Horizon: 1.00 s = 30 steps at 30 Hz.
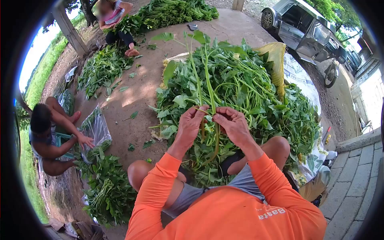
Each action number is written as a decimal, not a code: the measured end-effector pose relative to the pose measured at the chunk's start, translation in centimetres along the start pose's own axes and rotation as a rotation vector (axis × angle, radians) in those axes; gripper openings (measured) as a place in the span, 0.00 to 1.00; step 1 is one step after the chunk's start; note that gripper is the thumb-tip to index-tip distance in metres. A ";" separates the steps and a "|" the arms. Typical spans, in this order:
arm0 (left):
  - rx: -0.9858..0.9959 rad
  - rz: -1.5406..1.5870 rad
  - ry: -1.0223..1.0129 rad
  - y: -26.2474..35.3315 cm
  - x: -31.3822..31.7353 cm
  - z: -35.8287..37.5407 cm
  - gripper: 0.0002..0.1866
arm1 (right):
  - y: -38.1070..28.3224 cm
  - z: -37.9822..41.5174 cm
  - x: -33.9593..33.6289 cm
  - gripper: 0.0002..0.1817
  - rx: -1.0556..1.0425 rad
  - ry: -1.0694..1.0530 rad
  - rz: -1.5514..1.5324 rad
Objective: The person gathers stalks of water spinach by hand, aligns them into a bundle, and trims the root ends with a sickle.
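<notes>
My left hand (189,127) is closed, thumb against fingers, on a long leafy green stem (197,76) that looks like water spinach. Close beside it, my right hand (235,125) pinches a second, thicker stem (209,82). Both stems rise upright above the hands, with leaves at their tops, and their lower ends hang down between my knees. Under and beyond my hands spreads a large heap of the same leafy greens (248,88), lying partly on woven sacks.
At the left, a seated person (52,136) reaches toward a clear plastic bag (96,126) beside piled greens (106,192). Another person (116,20) sits at the back near more bundles (176,14). A yellow sack (276,60) edges the heap. A motorcycle with sidecar (304,32) stands back right.
</notes>
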<state>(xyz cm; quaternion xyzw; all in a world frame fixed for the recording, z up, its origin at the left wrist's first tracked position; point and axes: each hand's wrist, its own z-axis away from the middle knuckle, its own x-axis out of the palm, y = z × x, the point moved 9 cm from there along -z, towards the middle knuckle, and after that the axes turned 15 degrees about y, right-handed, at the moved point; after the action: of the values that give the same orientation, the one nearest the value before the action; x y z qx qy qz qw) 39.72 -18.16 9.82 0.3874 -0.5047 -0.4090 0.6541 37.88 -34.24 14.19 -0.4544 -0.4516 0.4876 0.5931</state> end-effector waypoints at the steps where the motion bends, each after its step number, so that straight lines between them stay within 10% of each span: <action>1: -0.030 0.075 -0.054 -0.3 0.9 0.2 0.18 | 0.4 0.0 0.7 0.15 -0.027 -0.023 -0.017; 7: -0.087 0.022 -0.068 -1.2 0.4 0.2 0.16 | 2.3 -0.1 2.0 0.13 -0.028 -0.116 0.113; 8: -0.081 0.015 -0.044 -1.4 0.3 0.2 0.16 | 1.3 -0.9 1.2 0.21 -0.505 -0.031 0.511; 16: -0.122 -0.018 -0.065 -3.3 -0.9 -0.8 0.14 | -3.6 1.5 2.6 0.12 -0.916 0.148 0.515; 30: -0.159 0.087 0.116 -0.4 -4.7 -3.3 0.14 | 1.1 12.1 3.7 0.06 -0.645 -0.353 0.365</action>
<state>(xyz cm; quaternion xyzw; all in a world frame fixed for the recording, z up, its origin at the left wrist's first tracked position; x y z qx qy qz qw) 42.11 -13.69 7.18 0.3347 -0.4484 -0.3959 0.7281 26.27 -29.26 15.60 -0.5990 -0.5881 0.4887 0.2377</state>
